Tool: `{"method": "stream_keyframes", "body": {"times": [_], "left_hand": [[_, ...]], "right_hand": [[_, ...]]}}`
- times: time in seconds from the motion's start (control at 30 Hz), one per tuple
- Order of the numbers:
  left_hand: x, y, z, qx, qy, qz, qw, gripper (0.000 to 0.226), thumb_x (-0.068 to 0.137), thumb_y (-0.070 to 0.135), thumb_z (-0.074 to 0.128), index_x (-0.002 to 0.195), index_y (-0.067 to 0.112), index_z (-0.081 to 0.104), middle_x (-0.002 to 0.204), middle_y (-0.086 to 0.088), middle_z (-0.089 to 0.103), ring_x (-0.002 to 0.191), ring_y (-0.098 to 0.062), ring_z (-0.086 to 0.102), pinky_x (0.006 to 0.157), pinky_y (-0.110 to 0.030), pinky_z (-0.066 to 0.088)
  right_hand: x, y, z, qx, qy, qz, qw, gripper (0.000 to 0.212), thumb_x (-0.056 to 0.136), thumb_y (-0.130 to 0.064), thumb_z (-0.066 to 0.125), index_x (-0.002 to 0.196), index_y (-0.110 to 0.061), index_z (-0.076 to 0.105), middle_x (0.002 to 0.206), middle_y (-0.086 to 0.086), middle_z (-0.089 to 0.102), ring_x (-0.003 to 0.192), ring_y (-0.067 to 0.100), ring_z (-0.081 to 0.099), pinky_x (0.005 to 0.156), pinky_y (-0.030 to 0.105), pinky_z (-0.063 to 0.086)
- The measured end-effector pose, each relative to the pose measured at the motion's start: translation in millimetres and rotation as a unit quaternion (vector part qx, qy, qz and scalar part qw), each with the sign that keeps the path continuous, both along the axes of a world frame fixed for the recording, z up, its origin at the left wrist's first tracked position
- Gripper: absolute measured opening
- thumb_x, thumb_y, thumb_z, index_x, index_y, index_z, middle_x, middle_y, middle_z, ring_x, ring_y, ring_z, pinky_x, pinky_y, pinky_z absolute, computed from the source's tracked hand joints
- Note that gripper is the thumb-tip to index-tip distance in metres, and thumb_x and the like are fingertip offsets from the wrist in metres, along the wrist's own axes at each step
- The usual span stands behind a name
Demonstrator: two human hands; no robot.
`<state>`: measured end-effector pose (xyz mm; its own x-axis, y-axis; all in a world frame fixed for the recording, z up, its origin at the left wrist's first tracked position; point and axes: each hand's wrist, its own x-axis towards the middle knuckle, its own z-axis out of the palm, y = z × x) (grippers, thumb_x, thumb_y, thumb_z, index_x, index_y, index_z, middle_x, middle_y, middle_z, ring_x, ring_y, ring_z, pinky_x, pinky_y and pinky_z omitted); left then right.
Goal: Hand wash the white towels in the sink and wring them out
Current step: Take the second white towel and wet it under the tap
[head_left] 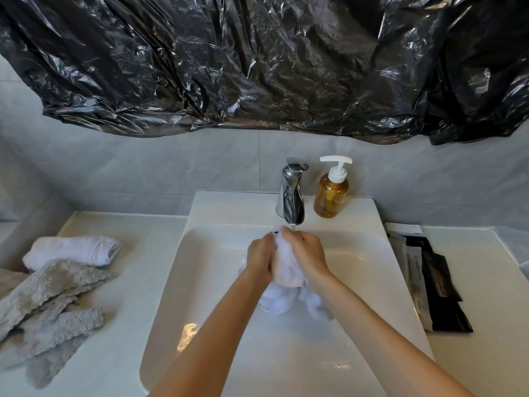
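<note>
A wet white towel (282,285) is bunched between both hands over the white sink (183,282), just below the chrome tap (292,196). My left hand (260,257) grips its left side and my right hand (307,253) grips its right side, fingers curled round the cloth. The towel's lower folds hang down between my forearms. A second white towel (74,250), rolled up, lies on the counter left of the sink.
An amber soap bottle with a white pump (332,193) stands right of the tap. A grey fluffy cloth (48,308) lies on the left counter. Black and silver packets (429,285) lie on the right counter. Black plastic sheeting (257,61) covers the wall above.
</note>
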<state>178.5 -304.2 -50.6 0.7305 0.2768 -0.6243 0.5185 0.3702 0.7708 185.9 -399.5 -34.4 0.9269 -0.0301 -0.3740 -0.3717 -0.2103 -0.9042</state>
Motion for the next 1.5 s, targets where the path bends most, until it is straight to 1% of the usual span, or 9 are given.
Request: {"method": "stream_keyframes", "body": {"times": [0.3,0.43,0.57,0.8,1.03,1.2,1.3,1.4,1.5], "left_hand": [[-13,-27,11,0.124,-0.017,-0.093,0.988,0.039,0.099,0.026,0.046,0.063,0.013,0.054,0.067,-0.004,0.058,0.070,-0.023,0.054,0.068,-0.030,0.044],[-11,5,24,0.087,-0.041,-0.049,0.994,0.033,0.094,0.041,0.059,0.078,0.012,0.065,0.092,-0.013,0.071,0.090,-0.028,0.067,0.088,-0.039,0.053],[-14,35,32,0.175,-0.073,-0.051,0.981,0.042,0.086,0.047,0.068,0.068,0.016,0.047,0.070,-0.001,0.052,0.070,-0.023,0.049,0.057,-0.030,0.038],[-24,56,2,0.491,-0.130,-0.170,0.845,0.021,0.091,0.023,0.066,0.100,0.006,0.058,0.102,-0.014,0.058,0.097,-0.031,0.053,0.078,-0.030,0.037],[-48,54,-45,0.568,-0.013,-0.472,0.675,0.097,0.082,0.042,0.072,0.155,0.034,0.009,0.160,-0.006,-0.026,0.149,-0.036,-0.009,0.116,-0.054,0.022],[-49,49,-55,0.657,0.016,-0.465,0.593,0.089,0.081,0.047,0.069,0.152,0.032,0.017,0.162,-0.005,-0.017,0.149,-0.033,-0.005,0.114,-0.051,0.024],[-42,45,-54,0.660,-0.007,-0.447,0.603,0.067,0.094,0.035,0.052,0.153,0.025,0.020,0.159,-0.001,0.016,0.142,-0.032,0.021,0.106,-0.046,0.035],[-34,45,-46,0.592,-0.080,-0.345,0.724,0.019,0.095,0.018,0.047,0.112,0.012,0.051,0.120,-0.012,0.059,0.107,-0.031,0.054,0.082,-0.041,0.048],[-28,46,-28,0.514,-0.101,-0.281,0.804,0.005,0.097,0.014,0.046,0.095,0.010,0.043,0.098,-0.018,0.065,0.088,-0.038,0.059,0.068,-0.036,0.039]], "right_hand": [[10,-15,-13,-0.133,0.051,-0.128,0.981,0.048,0.101,-0.041,0.037,0.110,-0.005,0.068,0.117,0.022,0.064,0.111,0.040,0.058,0.089,0.037,0.044],[18,-44,-16,-0.091,0.028,-0.072,0.993,0.048,0.099,-0.040,0.046,0.060,-0.013,0.053,0.069,0.009,0.058,0.077,0.029,0.055,0.072,0.034,0.041],[16,-59,8,0.032,0.035,-0.050,0.998,0.027,0.091,-0.038,0.063,0.080,-0.013,0.063,0.079,0.004,0.063,0.080,0.022,0.060,0.078,0.031,0.044],[-2,-69,-17,-0.107,-0.061,0.108,0.987,0.030,0.084,-0.022,0.072,0.112,-0.021,0.063,0.113,0.001,0.064,0.107,0.018,0.057,0.090,0.027,0.047],[-14,-62,-64,-0.378,-0.046,0.348,0.857,0.080,0.082,-0.036,0.068,0.150,-0.028,0.026,0.155,0.000,0.024,0.137,0.028,0.031,0.106,0.036,0.036],[-16,-55,-72,-0.559,-0.129,0.305,0.760,0.045,0.097,-0.033,0.050,0.139,-0.027,0.036,0.134,0.007,0.044,0.117,0.030,0.044,0.094,0.034,0.035],[-15,-55,-60,-0.496,-0.160,0.283,0.805,0.031,0.101,-0.030,0.038,0.129,-0.023,0.047,0.119,0.007,0.057,0.108,0.030,0.054,0.086,0.036,0.040],[-19,-58,-39,-0.234,-0.101,0.187,0.949,0.015,0.097,-0.028,0.044,0.107,-0.023,0.056,0.104,0.002,0.062,0.096,0.024,0.057,0.077,0.035,0.042],[-23,-53,-18,-0.069,-0.088,0.148,0.983,0.009,0.089,-0.032,0.051,0.089,-0.025,0.056,0.091,-0.002,0.061,0.083,0.015,0.054,0.067,0.029,0.037]]}}
